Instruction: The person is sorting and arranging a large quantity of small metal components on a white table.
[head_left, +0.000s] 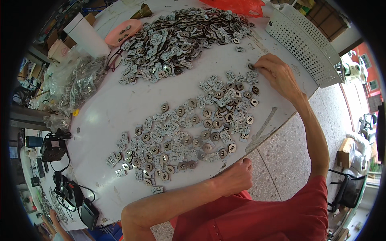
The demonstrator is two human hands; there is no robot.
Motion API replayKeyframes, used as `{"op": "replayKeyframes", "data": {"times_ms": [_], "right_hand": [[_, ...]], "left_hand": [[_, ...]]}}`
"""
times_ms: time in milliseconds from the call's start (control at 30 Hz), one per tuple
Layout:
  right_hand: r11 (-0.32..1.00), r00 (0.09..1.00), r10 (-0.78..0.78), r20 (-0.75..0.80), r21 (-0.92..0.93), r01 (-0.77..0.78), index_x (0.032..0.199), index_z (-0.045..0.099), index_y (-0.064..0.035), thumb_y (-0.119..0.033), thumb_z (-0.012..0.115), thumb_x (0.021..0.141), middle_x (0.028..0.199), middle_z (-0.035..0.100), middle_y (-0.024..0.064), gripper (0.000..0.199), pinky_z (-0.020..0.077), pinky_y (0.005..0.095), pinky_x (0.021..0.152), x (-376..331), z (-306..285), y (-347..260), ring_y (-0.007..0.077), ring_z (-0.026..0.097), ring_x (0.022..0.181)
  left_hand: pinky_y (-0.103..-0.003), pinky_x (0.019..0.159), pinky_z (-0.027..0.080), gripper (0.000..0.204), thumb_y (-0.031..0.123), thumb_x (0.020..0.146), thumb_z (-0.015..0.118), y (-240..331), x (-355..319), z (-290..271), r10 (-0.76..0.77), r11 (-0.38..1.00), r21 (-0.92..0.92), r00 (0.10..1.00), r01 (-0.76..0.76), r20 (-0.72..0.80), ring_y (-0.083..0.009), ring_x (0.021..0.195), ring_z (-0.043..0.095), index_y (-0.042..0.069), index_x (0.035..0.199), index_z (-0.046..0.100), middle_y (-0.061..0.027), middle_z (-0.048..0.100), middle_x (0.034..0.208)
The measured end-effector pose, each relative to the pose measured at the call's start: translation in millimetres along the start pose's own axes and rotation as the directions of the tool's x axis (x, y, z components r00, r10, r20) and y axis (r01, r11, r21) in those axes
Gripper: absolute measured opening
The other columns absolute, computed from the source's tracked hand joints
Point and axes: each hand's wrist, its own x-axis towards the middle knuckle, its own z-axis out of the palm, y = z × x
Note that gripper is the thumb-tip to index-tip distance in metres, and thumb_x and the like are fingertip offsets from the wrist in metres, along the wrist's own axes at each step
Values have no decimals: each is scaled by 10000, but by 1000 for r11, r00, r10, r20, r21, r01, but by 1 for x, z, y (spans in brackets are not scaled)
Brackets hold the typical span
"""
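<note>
I see the right hand (275,74) reaching far across the white table (120,104), fingertips pinching one small round metal piece (251,66) just beyond the near spread of parts (189,128) — the left hand (237,176) rests fisted at the table's near edge, holding nothing I can see

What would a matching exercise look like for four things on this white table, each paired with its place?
Things:
1. pink dish
2. white perforated basket
3. eyeglasses
4. right hand

Places:
A. at the table's far right edge
B. pinching a small round part beside the nearer spread of parts
C. beside the far pile, in front of the pink dish
D. far left, next to a white cylinder

Pairs: 1-D, 2-A, 3-C, 4-B
</note>
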Motion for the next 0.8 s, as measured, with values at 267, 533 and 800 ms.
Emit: {"op": "replayKeyframes", "data": {"times_ms": [267,533,800], "right_hand": [[979,982,187,35,75,-189,944,667,-10,-68,606,817,910,646,85,153,474,311,690,8,-3,8,205,601,777],[977,979,173,111,105,-184,962,667,-20,-150,631,779,972,631,150,228,482,371,730,47,9,-2,274,623,805],[979,980,196,-44,60,-193,993,642,-25,-159,654,772,1002,618,177,259,487,381,752,64,40,32,274,626,807]], "left_hand": [[-426,843,463,214,155,712,599,-1,1,-2,-9,1000,20,997,11,-75,-256,966,563,-9,839,650,-100,629,846],[-431,888,457,236,155,720,604,1,-3,-3,-20,1000,-9,1000,20,-3,-270,1004,560,-20,870,656,-128,646,935],[-331,721,440,128,199,614,667,4,1,14,-36,995,88,981,54,-190,-212,866,552,114,700,707,-26,640,788]]}}
